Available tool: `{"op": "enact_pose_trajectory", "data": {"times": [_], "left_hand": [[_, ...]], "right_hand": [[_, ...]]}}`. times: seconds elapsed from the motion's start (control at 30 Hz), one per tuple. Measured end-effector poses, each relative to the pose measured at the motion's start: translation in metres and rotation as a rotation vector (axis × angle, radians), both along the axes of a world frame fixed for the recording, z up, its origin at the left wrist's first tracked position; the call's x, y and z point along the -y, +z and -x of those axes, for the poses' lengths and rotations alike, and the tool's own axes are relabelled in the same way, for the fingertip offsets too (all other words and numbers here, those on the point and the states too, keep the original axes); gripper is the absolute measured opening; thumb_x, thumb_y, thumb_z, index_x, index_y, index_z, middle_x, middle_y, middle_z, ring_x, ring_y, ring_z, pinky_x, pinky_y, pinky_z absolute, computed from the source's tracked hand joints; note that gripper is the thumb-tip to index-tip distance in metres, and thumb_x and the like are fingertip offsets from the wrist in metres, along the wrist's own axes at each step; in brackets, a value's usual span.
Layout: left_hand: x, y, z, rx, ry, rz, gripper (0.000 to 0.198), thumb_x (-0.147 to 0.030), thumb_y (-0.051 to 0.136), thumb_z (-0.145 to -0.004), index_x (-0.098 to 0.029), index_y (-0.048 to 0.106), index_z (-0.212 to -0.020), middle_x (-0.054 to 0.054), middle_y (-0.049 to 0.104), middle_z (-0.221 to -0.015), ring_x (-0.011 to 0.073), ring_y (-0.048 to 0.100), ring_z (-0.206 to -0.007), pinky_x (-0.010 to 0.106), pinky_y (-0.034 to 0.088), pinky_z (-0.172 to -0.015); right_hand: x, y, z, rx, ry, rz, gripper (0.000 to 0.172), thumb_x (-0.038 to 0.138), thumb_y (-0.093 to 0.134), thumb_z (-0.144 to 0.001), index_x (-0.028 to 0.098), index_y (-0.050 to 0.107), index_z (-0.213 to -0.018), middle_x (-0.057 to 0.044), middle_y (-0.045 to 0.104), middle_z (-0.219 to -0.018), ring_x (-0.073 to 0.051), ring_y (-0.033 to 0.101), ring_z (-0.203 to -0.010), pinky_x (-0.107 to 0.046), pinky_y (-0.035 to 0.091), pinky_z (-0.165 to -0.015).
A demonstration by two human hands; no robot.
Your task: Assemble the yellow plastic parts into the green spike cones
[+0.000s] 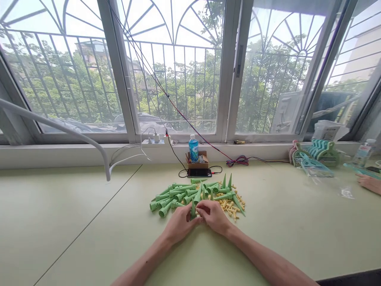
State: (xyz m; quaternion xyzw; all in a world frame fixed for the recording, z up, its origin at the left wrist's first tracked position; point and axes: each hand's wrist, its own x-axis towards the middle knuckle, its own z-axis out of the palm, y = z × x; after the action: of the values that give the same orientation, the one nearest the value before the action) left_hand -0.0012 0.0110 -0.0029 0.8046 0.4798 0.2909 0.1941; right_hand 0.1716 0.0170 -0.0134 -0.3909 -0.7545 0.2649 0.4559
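Note:
Both my hands meet at the near edge of a pile of green plastic cone spikes (175, 195) on the pale green table (89, 238). My left hand (180, 223) is closed round one green spike (195, 203) that stands nearly upright. My right hand (213, 216) is closed with its fingertips pinched at the base of that same spike; whatever small piece it holds is hidden. A heap of small yellow plastic pieces (232, 206) lies just right of my right hand, mixed with more green spikes.
A blue-capped bottle (193, 148) stands in a small cardboard box by the window sill, with a black phone (199, 173) and cables in front. Teal plastic parts and bags (318, 155) sit at the right. Another person's hand (370, 183) rests at the far right edge.

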Motion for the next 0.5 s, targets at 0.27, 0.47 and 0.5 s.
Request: {"op": "enact_pose_trajectory", "data": {"times": [0.27, 0.47, 0.5], "left_hand": [[0.0004, -0.0001, -0.0016, 0.007, 0.008, -0.022, 0.030, -0.039, 0.056, -0.087, -0.019, 0.045, -0.068, -0.004, 0.048, -0.059, 0.0124, 0.040, -0.055, 0.024, 0.026, -0.054], [0.0000, -0.0002, -0.0014, 0.036, -0.031, -0.020, 0.032, -0.041, 0.050, -0.090, -0.019, 0.046, -0.068, -0.004, 0.045, -0.058, 0.0124, 0.037, -0.056, 0.025, 0.027, -0.055], [0.0000, -0.0001, -0.0013, 0.042, -0.042, -0.017, 0.032, -0.041, 0.049, -0.091, -0.019, 0.046, -0.068, -0.005, 0.045, -0.058, 0.0124, 0.036, -0.056, 0.025, 0.027, -0.055]], "right_hand": [[0.0002, -0.0042, 0.0002, -0.104, 0.083, 0.133, 0.023, 0.028, 0.052, -0.093, 0.017, 0.065, -0.077, 0.002, 0.057, -0.054, -0.011, 0.053, -0.044, -0.021, 0.041, -0.048], [-0.0013, -0.0080, 0.0009, -0.130, 0.090, 0.173, 0.026, 0.033, 0.052, -0.094, 0.018, 0.064, -0.077, 0.004, 0.054, -0.049, -0.011, 0.053, -0.041, -0.021, 0.042, -0.046], [-0.0014, -0.0082, 0.0010, -0.132, 0.088, 0.177, 0.026, 0.034, 0.051, -0.094, 0.019, 0.064, -0.077, 0.004, 0.054, -0.049, -0.011, 0.053, -0.041, -0.021, 0.042, -0.046]]}}
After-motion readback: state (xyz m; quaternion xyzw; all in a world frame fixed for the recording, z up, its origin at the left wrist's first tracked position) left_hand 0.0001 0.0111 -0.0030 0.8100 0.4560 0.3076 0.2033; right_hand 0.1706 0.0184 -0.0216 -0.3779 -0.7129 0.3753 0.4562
